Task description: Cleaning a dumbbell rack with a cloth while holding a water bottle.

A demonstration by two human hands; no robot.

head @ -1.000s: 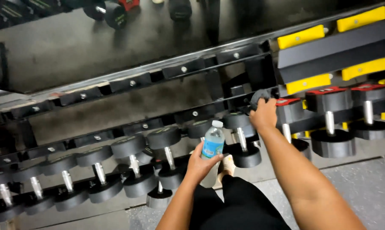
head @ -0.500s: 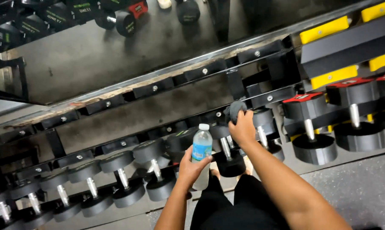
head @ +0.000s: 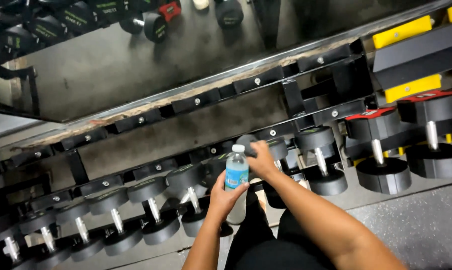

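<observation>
My left hand (head: 225, 196) is wrapped around the lower part of a clear plastic water bottle (head: 236, 172) with a blue label and a white cap, held upright in front of my legs. My right hand (head: 262, 159) is just right of the bottle's cap, its fingers closed on a small dark grey round object (head: 246, 141) that sticks out above the knuckles. Both hands hover over the lower tier of a black dumbbell rack (head: 196, 104). What the round object is cannot be told.
Black dumbbells (head: 151, 210) with chrome handles fill the lower tier to the left. Larger ones with red end caps (head: 373, 127) sit at the right under yellow brackets (head: 403, 30). A mirror (head: 111, 60) runs behind the rack. Grey speckled floor (head: 416, 225) lies at the lower right.
My right hand has carried the grey round object leftward from the red-capped dumbbells to beside the bottle's cap. The left hand kept hold of the bottle. The view has shifted.
</observation>
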